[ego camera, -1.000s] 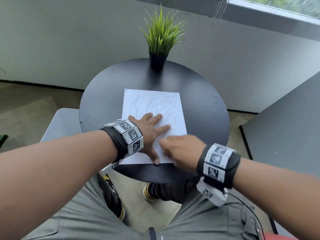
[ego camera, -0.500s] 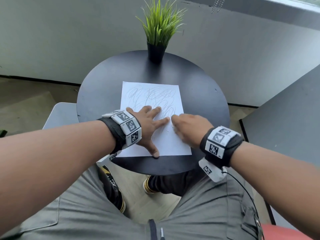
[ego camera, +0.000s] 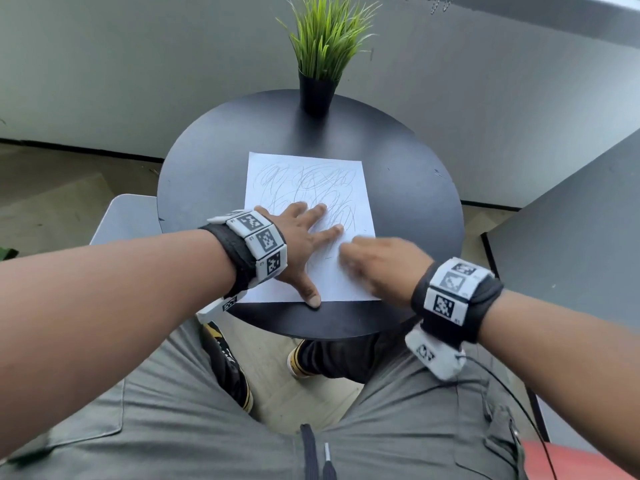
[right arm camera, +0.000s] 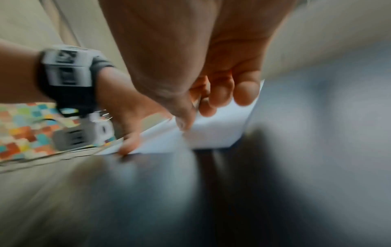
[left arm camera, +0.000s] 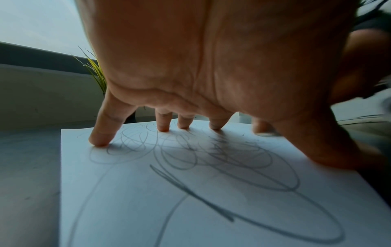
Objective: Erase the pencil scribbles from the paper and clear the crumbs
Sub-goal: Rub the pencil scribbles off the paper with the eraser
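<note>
A white paper [ego camera: 304, 178] covered in grey pencil scribbles [ego camera: 311, 183] lies on the round black table [ego camera: 415, 202]. My left hand [ego camera: 298, 237] presses flat on its lower left part, fingers spread, thumb at the front edge. In the left wrist view the fingertips [left arm camera: 99, 140] touch the paper [left arm camera: 148, 200]. My right hand [ego camera: 377, 265], blurred by motion, is over the paper's lower right. The right wrist view shows its thumb and curled fingers [right arm camera: 213, 100] pinched together over the paper [right arm camera: 220, 132] on a small pale eraser that is mostly hidden.
A potted grass plant [ego camera: 322, 46] stands at the table's far edge. A grey seat [ego camera: 121, 216] sits left of the table and a dark grey panel [ego camera: 571, 220] to the right. My knees are under the front rim.
The right hand went from the paper's front edge up toward its middle and is still rubbing there, now blurred. The left hand has stayed flat on the paper.
</note>
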`<state>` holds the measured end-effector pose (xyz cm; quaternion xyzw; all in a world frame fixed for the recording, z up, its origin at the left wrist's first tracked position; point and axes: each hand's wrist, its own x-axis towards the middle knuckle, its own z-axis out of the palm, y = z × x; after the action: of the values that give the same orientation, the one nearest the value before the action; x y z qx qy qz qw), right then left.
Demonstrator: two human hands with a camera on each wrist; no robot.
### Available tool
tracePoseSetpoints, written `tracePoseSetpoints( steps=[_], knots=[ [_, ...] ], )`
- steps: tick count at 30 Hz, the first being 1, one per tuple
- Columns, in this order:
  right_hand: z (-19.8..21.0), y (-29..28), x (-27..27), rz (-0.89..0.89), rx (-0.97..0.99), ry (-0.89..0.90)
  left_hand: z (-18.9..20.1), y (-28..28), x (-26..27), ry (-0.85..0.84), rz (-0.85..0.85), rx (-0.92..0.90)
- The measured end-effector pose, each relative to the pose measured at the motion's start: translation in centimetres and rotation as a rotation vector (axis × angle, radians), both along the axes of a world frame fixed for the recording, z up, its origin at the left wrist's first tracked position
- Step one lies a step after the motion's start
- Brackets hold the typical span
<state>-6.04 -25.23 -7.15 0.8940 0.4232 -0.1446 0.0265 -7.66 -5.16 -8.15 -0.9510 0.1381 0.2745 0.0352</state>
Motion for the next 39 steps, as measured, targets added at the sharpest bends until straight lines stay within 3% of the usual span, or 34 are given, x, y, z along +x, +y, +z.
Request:
tracePoseSetpoints(
  steps=[2,6,11,16,18,22,23,27,31,32,36,37,39],
  knots=[
    [0.1,-0.2,0.8,-0.042,0.033,-0.042,0.0,0.1,0.0,0.007,0.000,-0.002],
    [0.0,0.9,-4.3,0.136,-0.008,0.131,-0.4,0.1,-0.2,-0.018,0.006,0.003],
    [-0.2,0.4,0.6,-0.156,-0.024,0.005,-0.4,0.2,-0.2,-0.006,-0.002,-0.025],
    [0.2,0.5,1.1,-0.289,-0.088,0.002,-0.6,2.7,-0.8,-0.083,-0.009,-0.114],
    [0.2,0.9,0.1,-0.237,-0.063,0.028,-0.6,3.1,-1.0,-0.075,-0.006,-0.109],
    [-0.1,2.5,-4.3,0.097,-0.065,0.070,-0.7,2.8,-1.0,-0.059,-0.016,-0.085],
    [0.0,2.5,-3.7,0.113,-0.089,0.048,-0.7,2.8,-1.0,-0.059,-0.019,-0.085],
    [0.4,1.6,1.2,-0.097,-0.090,-0.080,-0.8,3.2,-1.1,-0.065,-0.052,-0.064],
    [0.2,3.1,-3.5,0.207,-0.131,0.060,-1.0,3.5,-1.4,-0.076,-0.068,-0.043],
    [0.4,3.0,-3.6,0.211,-0.143,0.081,-1.1,3.5,-1.3,-0.079,-0.067,-0.045],
    [0.6,2.0,1.8,-0.096,-0.125,-0.059,-1.4,3.2,-1.3,-0.077,-0.033,-0.072],
    [0.6,2.2,1.3,-0.080,-0.113,-0.067,-1.5,3.1,-1.3,-0.074,-0.031,-0.069],
    [0.4,3.5,-2.5,0.118,-0.107,0.004,-1.5,3.1,-1.3,-0.076,-0.033,-0.067]
  ],
)
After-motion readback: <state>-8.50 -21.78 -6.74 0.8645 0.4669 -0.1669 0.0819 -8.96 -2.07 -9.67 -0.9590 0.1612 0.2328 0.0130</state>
